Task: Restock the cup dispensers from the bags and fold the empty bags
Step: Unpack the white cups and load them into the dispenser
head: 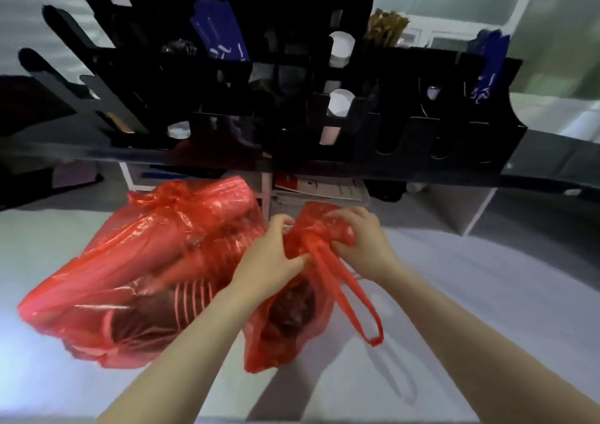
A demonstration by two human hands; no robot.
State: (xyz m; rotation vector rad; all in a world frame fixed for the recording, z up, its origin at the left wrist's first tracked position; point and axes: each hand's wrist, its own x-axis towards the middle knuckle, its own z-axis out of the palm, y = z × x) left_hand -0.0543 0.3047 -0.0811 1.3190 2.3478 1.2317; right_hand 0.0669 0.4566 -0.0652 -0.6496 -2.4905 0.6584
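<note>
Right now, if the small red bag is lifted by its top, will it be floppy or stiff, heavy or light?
Probably floppy: the small red bag is thin film that crumples where the left hand and right hand grip its top, and its handle hangs limp. Likely light, though a dark load sags in its bottom.

small red bag (292, 319) — bunched, lifted | large red bag (146, 271) — knotted (cups inside), left

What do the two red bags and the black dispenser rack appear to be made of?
The smaller red bag and the larger red bag look like thin, glossy plastic film: translucent, wrinkled, with bright highlights. The black dispenser rack seems a matte rigid sheet, maybe plastic or board; blur leaves it open.
</note>
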